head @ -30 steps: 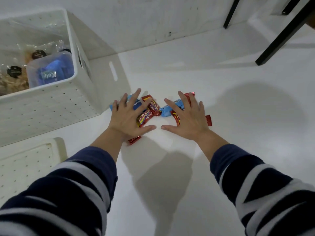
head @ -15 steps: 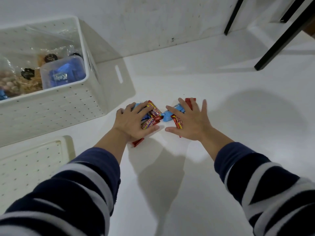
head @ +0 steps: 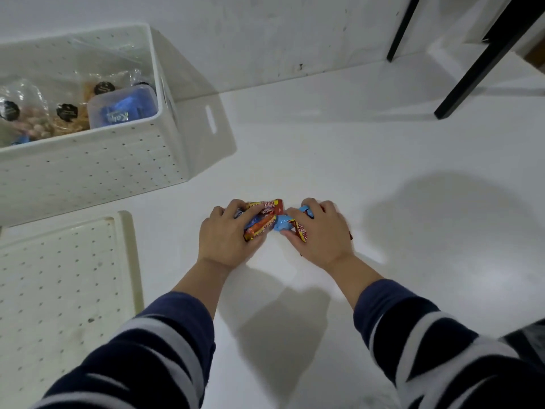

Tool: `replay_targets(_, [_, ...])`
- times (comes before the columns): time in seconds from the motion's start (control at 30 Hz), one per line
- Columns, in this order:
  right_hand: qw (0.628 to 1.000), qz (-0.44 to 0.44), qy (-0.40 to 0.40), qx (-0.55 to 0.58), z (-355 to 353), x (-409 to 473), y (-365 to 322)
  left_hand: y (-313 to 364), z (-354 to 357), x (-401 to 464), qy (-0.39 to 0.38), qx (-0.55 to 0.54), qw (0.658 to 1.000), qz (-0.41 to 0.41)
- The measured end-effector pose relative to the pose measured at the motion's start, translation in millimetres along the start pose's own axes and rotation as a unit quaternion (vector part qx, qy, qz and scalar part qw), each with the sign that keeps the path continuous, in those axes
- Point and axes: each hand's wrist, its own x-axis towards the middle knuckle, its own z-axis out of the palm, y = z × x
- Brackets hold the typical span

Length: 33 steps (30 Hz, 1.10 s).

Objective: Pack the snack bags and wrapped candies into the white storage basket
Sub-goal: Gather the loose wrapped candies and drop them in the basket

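Several wrapped candies [head: 267, 218], red-yellow and light blue, lie bunched on the white floor between my hands. My left hand [head: 227, 236] curls its fingers round the left part of the bunch. My right hand [head: 318, 231] curls round the right part, with a blue wrapper and a red one showing at its fingers. The white perforated storage basket [head: 97, 166] stands at the upper left. Inside it lie clear snack bags [head: 62, 113] with black round labels and a clear tub holding a blue packet [head: 122, 109].
A white perforated lid [head: 59, 287] lies flat on the floor at the left, below the basket. Black furniture legs [head: 477, 63] stand at the upper right. A white wall runs along the back.
Both hands went from lying flat with spread fingers over the candies to curling round them. The candies have been gathered into one tight bunch. The view shifted, so the basket shows more.
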Motion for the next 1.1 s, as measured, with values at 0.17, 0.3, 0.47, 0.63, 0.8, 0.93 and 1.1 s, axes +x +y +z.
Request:
replay_targets(0.17, [0.999,-0.028,-0.001,0.018,-7,-19,-8,14,0,-22,0.015,-0.02,1.0,0.007])
replay_targets(0.3, [0.999,-0.027,-0.023,0.039,-14,-35,-15,24,-9,-43,-0.019,-0.023,0.999,-0.026])
replay_targets(0.47, [0.989,0.003,-0.109,0.1,-32,-46,-26,41,-24,-66,-0.041,-0.061,0.99,-0.116])
replay_targets(0.63, [0.988,-0.001,-0.113,0.107,-59,-49,-40,51,-48,-85,-0.017,-0.102,0.972,-0.211])
replay_targets(0.8, [0.99,-0.016,-0.085,0.113,-99,-34,-52,36,-95,-94,0.043,-0.103,0.96,-0.258])
replay_targets(0.93, [0.989,-0.048,-0.069,0.12,-138,-9,-74,11,-148,-92,0.077,-0.084,0.954,-0.276])
replay_targets(1.1, [0.988,-0.088,-0.053,0.116,-188,25,-111,-31,-215,-81,0.126,-0.064,0.954,-0.265])
